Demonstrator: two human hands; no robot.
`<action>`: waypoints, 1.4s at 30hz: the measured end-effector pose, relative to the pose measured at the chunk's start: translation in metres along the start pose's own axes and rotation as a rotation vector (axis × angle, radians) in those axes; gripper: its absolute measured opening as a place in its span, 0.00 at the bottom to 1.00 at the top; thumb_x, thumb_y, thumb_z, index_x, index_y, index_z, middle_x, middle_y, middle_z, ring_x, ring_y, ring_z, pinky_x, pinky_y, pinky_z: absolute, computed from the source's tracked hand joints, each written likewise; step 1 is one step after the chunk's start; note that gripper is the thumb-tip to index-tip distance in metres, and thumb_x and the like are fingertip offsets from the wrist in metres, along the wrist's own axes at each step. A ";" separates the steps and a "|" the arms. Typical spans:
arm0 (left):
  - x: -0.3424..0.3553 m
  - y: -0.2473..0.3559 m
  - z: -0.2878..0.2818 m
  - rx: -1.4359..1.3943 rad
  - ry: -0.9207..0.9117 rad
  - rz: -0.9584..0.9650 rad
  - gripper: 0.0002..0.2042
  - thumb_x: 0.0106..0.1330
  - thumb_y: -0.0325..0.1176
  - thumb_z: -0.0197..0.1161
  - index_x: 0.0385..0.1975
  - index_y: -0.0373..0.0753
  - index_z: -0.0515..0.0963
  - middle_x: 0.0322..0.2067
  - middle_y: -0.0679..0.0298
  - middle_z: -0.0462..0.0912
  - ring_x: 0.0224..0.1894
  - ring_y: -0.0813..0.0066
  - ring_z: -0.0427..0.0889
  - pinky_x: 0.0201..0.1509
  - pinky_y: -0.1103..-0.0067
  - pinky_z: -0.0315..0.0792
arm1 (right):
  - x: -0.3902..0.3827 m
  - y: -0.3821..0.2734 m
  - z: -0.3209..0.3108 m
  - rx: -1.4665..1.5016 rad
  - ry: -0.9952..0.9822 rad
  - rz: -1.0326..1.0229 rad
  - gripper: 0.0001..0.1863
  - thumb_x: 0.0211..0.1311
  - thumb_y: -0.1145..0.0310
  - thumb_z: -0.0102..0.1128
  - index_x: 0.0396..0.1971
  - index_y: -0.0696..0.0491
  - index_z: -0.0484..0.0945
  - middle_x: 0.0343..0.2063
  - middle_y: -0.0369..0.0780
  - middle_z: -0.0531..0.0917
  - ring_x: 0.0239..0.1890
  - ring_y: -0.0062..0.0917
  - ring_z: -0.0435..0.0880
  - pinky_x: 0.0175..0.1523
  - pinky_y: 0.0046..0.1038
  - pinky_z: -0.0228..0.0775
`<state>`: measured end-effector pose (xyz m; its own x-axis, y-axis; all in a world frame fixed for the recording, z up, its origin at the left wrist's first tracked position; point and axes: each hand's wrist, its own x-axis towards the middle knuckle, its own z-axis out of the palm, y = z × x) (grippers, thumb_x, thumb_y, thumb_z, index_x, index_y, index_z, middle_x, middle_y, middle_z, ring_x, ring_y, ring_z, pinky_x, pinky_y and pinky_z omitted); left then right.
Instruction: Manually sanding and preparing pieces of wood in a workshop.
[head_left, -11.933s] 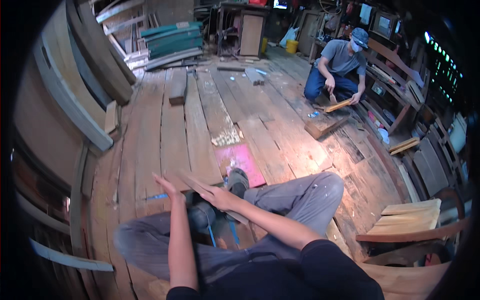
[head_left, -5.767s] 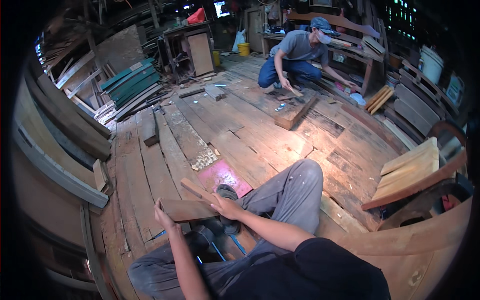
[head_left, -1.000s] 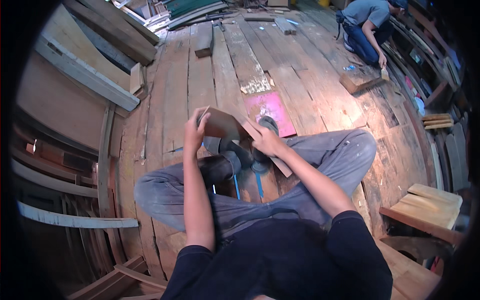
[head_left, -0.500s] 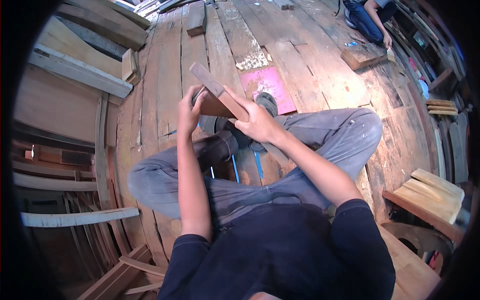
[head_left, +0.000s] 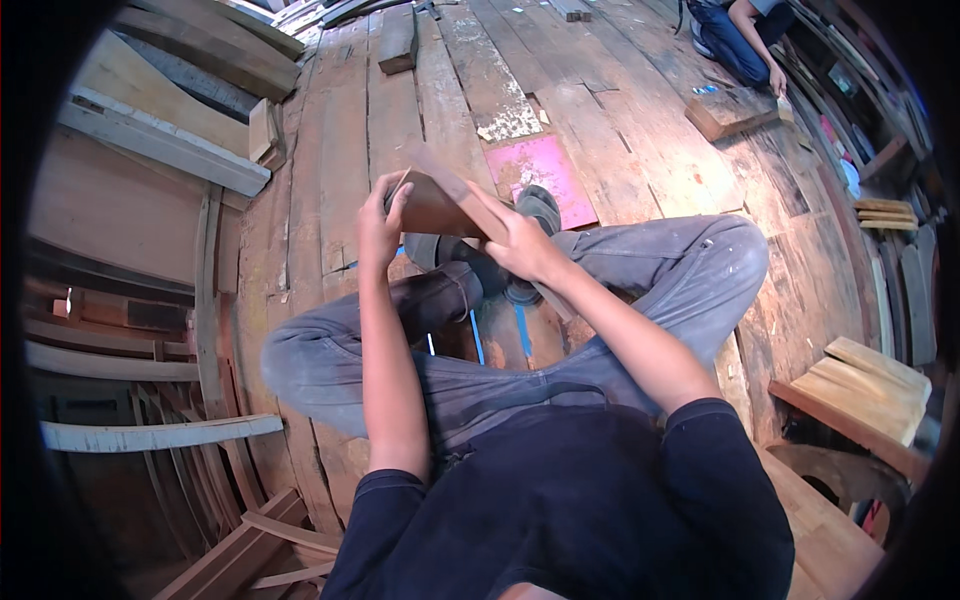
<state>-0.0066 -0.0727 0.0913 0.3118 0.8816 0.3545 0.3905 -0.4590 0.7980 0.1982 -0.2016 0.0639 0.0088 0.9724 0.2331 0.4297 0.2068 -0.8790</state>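
Note:
Over my shins, my left hand [head_left: 383, 215] grips a thin brown board [head_left: 428, 205] at its left end, thumb on the near face. My right hand [head_left: 525, 245] is closed on a long flat wooden strip [head_left: 482, 205], which lies slanted across the board's right part; its far tip is blurred. I sit cross-legged on the plank floor [head_left: 340, 150], my shoes [head_left: 532, 200] beneath the pieces. A pink square panel [head_left: 560, 190] lies just beyond them, and blue strips [head_left: 477, 335] show below my crossed legs.
Stacked boards [head_left: 180, 120] line the left side. Wood pieces [head_left: 850, 390] sit close on my right. At the upper right a crouching person [head_left: 730, 45] in jeans holds a brush [head_left: 784, 110] by a thick block [head_left: 725, 115]. A timber piece [head_left: 397, 45] lies ahead.
My right hand moved the strip up and leftward over the board a second ago; since half a second ago it has slid slightly back. Earlier the co-worker held an orange piece; now a brush.

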 end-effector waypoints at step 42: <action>0.008 -0.022 -0.017 -0.080 -0.034 -0.006 0.14 0.68 0.35 0.62 0.47 0.34 0.79 0.40 0.56 0.85 0.44 0.73 0.81 0.52 0.76 0.72 | 0.003 -0.002 0.007 -0.028 -0.058 0.131 0.45 0.51 0.76 0.53 0.73 0.45 0.52 0.56 0.53 0.77 0.56 0.43 0.80 0.58 0.34 0.71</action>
<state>-0.0279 -0.0539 0.0847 0.3391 0.8794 0.3341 0.3223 -0.4423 0.8370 0.1913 -0.1985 0.0630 0.0143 0.9956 0.0924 0.4530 0.0759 -0.8883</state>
